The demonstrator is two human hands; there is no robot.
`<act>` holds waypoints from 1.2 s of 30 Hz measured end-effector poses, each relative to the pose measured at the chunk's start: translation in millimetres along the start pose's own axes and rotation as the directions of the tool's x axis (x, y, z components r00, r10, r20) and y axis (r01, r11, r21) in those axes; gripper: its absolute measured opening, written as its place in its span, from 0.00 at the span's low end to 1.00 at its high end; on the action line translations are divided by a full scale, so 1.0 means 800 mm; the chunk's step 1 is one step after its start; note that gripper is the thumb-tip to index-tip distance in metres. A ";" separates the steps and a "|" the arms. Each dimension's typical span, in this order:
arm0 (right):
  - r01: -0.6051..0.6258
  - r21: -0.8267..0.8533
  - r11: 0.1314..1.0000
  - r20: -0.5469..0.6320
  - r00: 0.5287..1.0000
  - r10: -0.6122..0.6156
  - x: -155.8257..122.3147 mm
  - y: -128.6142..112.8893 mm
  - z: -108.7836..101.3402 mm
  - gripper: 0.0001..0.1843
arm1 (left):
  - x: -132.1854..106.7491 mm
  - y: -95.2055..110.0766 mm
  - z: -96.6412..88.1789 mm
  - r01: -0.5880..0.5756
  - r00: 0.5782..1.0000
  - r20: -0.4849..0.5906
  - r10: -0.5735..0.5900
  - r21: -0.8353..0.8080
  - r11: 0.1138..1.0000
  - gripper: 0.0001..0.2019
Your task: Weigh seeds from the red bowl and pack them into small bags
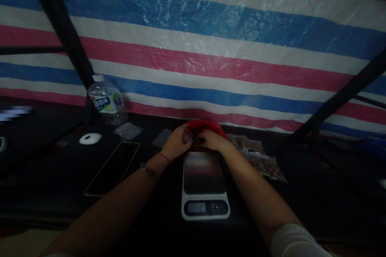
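Observation:
A red bowl stands behind the kitchen scale, with small brown dried pieces inside. My left hand is at the bowl's left side, fingers closed on a small clear plastic bag. Over the pieces in the bowl is my right hand, its fingers curled inward and down; what they pinch is too small and dark to make out. To the right of the bowl lie several filled clear bags of similar brown pieces. The scale's small display is lit, but its reading is unclear.
A phone lies left of the scale. Behind it are a pack of clear bags, a white round object and a large plastic bottle. Dark frame bars slope at both sides before a striped sheet.

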State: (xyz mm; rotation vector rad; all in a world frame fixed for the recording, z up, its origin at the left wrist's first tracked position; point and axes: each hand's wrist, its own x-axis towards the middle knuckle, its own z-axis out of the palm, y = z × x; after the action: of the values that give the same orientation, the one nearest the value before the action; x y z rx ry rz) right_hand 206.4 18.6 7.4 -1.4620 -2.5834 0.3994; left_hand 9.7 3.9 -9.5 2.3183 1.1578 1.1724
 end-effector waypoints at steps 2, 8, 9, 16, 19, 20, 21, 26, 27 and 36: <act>0.013 -0.018 1.000 0.020 1.000 -0.013 0.002 0.000 0.001 0.14 | 0.000 0.002 0.001 0.017 1.000 0.008 -0.017 -0.029 0.999 0.27; 0.069 -0.031 0.997 -0.022 0.997 -0.070 0.003 0.000 0.000 0.13 | -0.001 -0.009 0.006 0.015 0.996 0.089 -0.021 0.065 0.998 0.15; 0.064 -0.031 0.997 -0.024 0.998 -0.065 0.002 0.000 0.000 0.13 | -0.002 -0.011 0.007 -0.005 0.996 0.091 -0.002 0.074 0.997 0.15; 0.016 -0.033 0.999 -0.004 1.000 -0.016 -0.001 0.000 -0.008 0.16 | -0.005 -0.017 0.013 -0.001 0.994 0.113 -0.008 0.084 0.996 0.24; 0.006 -0.024 1.000 -0.017 1.000 -0.006 0.000 0.008 -0.009 0.16 | -0.005 -0.015 0.013 -0.010 0.991 0.135 -0.001 0.078 0.997 0.23; 0.008 -0.020 1.000 -0.025 1.000 -0.008 0.001 0.011 -0.009 0.16 | -0.005 -0.014 0.012 -0.011 0.991 0.137 0.000 0.082 0.997 0.23; 0.012 -0.016 1.000 -0.035 0.999 -0.012 0.001 0.014 -0.009 0.16 | -0.005 -0.013 0.012 -0.011 0.991 0.135 -0.002 0.089 0.996 0.24; 0.052 0.020 0.998 -0.107 0.993 -0.049 0.000 0.012 -0.020 0.15 | -0.003 -0.013 0.014 -0.008 0.991 0.134 -0.006 0.100 0.995 0.23; 0.065 0.025 0.998 -0.119 0.991 -0.061 0.000 0.008 -0.024 0.15 | -0.002 -0.013 0.014 -0.013 0.990 0.138 0.001 0.089 0.996 0.22; 0.134 0.025 0.991 -0.139 0.982 -0.129 -0.003 -0.026 -0.034 0.14 | -0.001 -0.003 0.014 -0.017 0.989 0.145 0.012 0.032 0.999 0.24</act>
State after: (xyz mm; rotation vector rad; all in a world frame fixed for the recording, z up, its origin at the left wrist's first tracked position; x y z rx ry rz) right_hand 197.7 10.7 39.8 -1.2519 -2.5327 0.3125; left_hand 16.7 5.9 -18.5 2.3955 1.1188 0.9782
